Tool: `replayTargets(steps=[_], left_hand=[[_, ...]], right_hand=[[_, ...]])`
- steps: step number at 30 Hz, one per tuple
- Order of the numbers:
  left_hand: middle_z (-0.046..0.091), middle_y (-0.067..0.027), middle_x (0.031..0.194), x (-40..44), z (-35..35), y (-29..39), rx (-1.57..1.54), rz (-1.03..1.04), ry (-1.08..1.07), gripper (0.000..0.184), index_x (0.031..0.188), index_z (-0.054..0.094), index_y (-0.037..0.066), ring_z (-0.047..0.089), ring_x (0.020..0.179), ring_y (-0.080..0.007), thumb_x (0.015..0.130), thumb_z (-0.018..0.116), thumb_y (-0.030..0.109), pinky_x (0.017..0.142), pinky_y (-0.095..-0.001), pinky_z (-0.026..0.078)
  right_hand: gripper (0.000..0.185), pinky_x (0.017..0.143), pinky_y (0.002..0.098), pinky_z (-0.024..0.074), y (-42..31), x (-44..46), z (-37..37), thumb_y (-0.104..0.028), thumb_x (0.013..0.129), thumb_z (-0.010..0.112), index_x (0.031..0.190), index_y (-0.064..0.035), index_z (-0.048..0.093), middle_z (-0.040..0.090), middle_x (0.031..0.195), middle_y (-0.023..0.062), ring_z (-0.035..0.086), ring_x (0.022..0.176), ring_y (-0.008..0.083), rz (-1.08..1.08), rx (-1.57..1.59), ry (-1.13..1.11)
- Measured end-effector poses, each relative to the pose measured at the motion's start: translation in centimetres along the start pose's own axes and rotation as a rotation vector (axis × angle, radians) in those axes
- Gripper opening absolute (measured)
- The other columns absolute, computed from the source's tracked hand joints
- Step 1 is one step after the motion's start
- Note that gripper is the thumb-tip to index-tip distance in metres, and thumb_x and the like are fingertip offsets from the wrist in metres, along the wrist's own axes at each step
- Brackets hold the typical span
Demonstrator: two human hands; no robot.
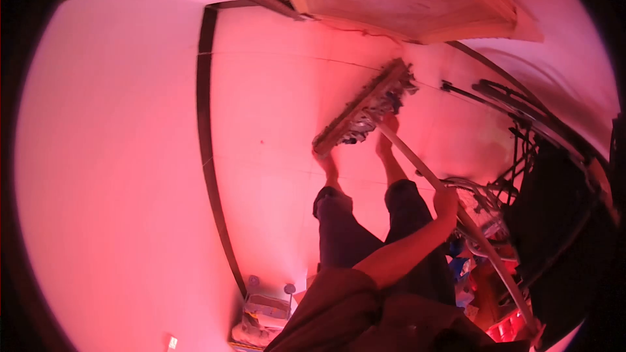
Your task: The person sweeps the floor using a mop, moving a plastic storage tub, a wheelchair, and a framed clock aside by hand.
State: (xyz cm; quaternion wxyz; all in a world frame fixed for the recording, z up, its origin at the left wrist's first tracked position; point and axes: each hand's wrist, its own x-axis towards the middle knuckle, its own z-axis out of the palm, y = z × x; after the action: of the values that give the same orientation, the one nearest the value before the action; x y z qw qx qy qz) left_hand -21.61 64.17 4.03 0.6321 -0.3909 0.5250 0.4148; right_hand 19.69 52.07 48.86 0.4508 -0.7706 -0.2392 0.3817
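My left hand [447, 203] is closed around the pale handle of a wide floor mop [420, 164], with the forearm reaching across my body. Low on the right, only a small part of my right hand [537, 335] shows, wrapped at the handle's upper end. The mop's long head [365, 105] lies slanted on the floor just ahead of my bare feet, with ragged fringe along its edges. It overlaps the toes in this view, and I cannot tell whether it touches them.
A wooden panel or piece of furniture [404, 0] stands ahead. Black-framed equipment [548, 202] crowds the right side, with assorted items [466, 280] beside my legs. A dark strip [207, 104] runs along the left of the tiled floor. A loaded rack [264, 316] sits behind at lower left.
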Motion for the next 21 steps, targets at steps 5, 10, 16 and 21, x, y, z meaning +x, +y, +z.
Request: replayTargets(steps=[5, 10, 16, 21], left_hand=[[0.047, -0.0082, 0.052, -9.6, -2.1, 4.7, -0.115, -0.026, -0.015, 0.014, 0.069, 0.045, 0.005, 0.053, 0.045, -0.0216, 0.079, 0.054, 0.008, 0.044, -0.0342, 0.046], [0.047, -0.0079, 0.053, -11.6, -7.1, 12.3, -0.107, 0.174, -0.088, 0.014, 0.068, 0.044, 0.005, 0.054, 0.048, -0.0217, 0.079, 0.053, 0.006, 0.047, -0.0334, 0.046], [0.055, -0.0075, 0.051, -2.6, -17.0, 33.3, 0.412, 0.67, 0.038, 0.023, 0.068, 0.054, 0.006, 0.053, 0.047, -0.0191, 0.087, 0.047, 0.018, 0.044, -0.0311, 0.04], [0.048, -0.011, 0.052, 7.2, -21.0, 46.5, 0.004, 0.652, 0.243, 0.018, 0.063, 0.044, 0.004, 0.049, 0.043, -0.0248, 0.08, 0.05, 0.009, 0.042, -0.0394, 0.047]], right_hand=[[0.033, 0.057, 0.0321, 0.0539, 1.8, -1.5, 0.4, -0.023, 0.087, 0.062, 0.104, 0.0043, 0.055, 0.061, 0.075, 0.0146, 0.063, 0.067, 0.0217, -0.653, -0.197, 0.371], [0.035, 0.071, 0.0356, 0.0475, 3.3, -1.2, 3.6, -0.031, 0.087, 0.06, 0.102, 0.0009, 0.055, 0.061, 0.083, 0.0105, 0.059, 0.076, 0.0221, -0.479, -0.5, 0.079], [0.022, 0.102, 0.0413, 0.0323, 10.3, -8.5, 34.4, -0.024, 0.093, 0.049, 0.091, -0.004, 0.058, 0.059, 0.098, 0.0087, 0.051, 0.104, 0.0237, 0.478, 0.479, -0.373], [0.024, 0.1, 0.0385, 0.0313, 15.9, -15.6, 55.3, -0.031, 0.091, 0.052, 0.078, -0.0126, 0.043, 0.047, 0.088, -0.0013, 0.047, 0.105, 0.0184, 0.45, 0.393, -0.44]])
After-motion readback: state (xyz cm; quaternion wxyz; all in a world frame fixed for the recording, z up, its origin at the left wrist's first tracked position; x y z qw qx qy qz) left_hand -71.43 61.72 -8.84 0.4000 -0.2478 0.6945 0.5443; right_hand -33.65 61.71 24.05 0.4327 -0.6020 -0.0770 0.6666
